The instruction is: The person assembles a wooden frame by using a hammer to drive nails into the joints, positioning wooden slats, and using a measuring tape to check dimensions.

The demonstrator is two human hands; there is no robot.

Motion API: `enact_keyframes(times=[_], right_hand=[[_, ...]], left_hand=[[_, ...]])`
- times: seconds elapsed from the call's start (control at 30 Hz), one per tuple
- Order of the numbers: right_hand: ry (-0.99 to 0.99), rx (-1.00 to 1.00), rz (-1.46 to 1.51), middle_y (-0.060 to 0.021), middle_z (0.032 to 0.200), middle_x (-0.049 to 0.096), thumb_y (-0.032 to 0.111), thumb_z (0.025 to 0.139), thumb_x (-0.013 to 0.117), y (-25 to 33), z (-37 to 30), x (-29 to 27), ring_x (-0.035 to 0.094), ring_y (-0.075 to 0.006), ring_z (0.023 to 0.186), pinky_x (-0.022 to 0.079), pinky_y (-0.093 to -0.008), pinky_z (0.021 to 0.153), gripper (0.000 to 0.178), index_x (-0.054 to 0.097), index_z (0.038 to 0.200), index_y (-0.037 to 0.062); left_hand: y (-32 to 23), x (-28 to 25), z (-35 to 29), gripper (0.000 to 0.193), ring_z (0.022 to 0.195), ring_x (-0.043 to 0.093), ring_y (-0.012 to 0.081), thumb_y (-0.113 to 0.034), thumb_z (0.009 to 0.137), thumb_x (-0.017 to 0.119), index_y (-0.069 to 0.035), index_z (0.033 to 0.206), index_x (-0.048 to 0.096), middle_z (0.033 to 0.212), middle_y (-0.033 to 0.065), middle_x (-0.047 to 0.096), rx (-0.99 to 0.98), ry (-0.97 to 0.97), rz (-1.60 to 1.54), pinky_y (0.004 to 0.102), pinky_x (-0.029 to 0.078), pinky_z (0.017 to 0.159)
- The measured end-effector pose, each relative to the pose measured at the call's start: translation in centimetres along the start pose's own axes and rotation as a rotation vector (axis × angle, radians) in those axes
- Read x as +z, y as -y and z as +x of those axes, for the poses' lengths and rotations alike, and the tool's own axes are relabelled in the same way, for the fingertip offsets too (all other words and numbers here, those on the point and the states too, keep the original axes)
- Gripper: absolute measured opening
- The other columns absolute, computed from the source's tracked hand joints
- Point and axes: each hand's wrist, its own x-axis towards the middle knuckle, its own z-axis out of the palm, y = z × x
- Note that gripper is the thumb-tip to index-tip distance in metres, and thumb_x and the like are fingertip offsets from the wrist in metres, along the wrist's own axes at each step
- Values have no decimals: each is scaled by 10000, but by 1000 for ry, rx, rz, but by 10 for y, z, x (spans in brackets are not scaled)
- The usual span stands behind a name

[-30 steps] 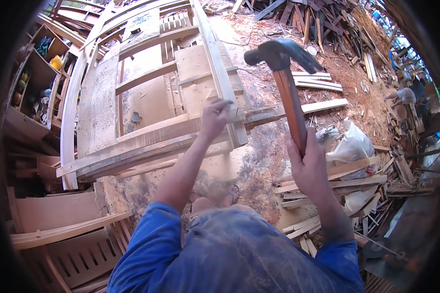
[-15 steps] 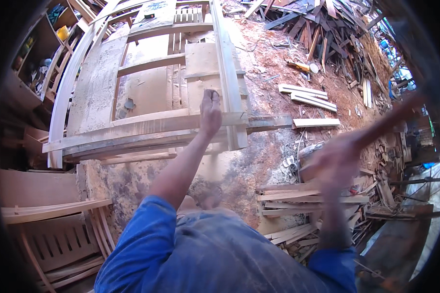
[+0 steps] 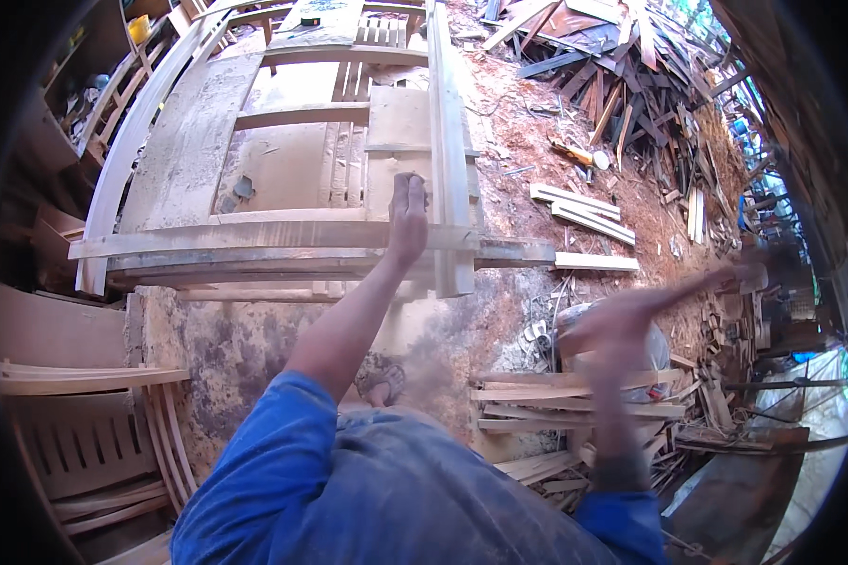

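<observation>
A large pale wooden frame (image 3: pixel 301 235) with crossbars stretches out before me, its near right corner lapped by a long side rail (image 3: pixel 450 160). Across the near rail lies my left forearm, and just beyond it my left hand (image 3: pixel 408 207) is closed, fingers pressed together beside the corner. Whatever those fingers may hold is hidden. Out to the right, my right hand (image 3: pixel 617 325) is wrapped round the wooden handle of a hammer (image 3: pixel 693 284). The hammer's dark head, at the far right end, is smeared by motion.
Loose pale strips (image 3: pixel 584 212) lie on the sawdust-covered ground to the right, with a scrap-wood heap (image 3: pixel 612 56) behind. More slats (image 3: pixel 575 400) are stacked under my right arm. A slatted wooden piece (image 3: pixel 94 377) stands at near left, below shelving (image 3: pixel 75 104).
The hammer and my right hand have swung lower, the handle now closer to level. My left hand stays by the corner, its fingers slightly straighter. The whole view has shifted a little.
</observation>
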Motion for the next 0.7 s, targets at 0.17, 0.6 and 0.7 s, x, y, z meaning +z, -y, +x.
enact_keyframes(times=[0.17, 0.6, 0.7], right_hand=[[613, 537, -1003, -304, 1187, 650, 346, 980, 601, -48, -36, -20, 635, -423, 1152, 496, -512, 938, 675, 327, 1543, 94], [362, 291, -1030, -249, 880, 635, 300, 985, 582, -62, -52, -7, 665, -354, 820, 512, -455, 755, 363, 570, 1147, -25], [359, 571, -753, -200, 708, 636, 211, 987, 579, -20, -25, -10, 673, -323, 662, 505, -438, 623, 266, 579, 1112, -23]], left_hand=[[-8, 10, 12, 287, 716, 465, 161, -292, 1096, 369, -46, 1018, 497, 765, 55, 482, 45, -2, 36, 354, 423, 686], [2, 1, 8, 330, 755, 516, 184, -322, 1091, 353, -38, 1033, 509, 793, 77, 523, 61, -11, 165, 366, 446, 729], [-2, -1, -1, 335, 762, 519, 186, -326, 1088, 357, -34, 1032, 510, 800, 76, 527, 27, 11, 119, 370, 451, 742]])
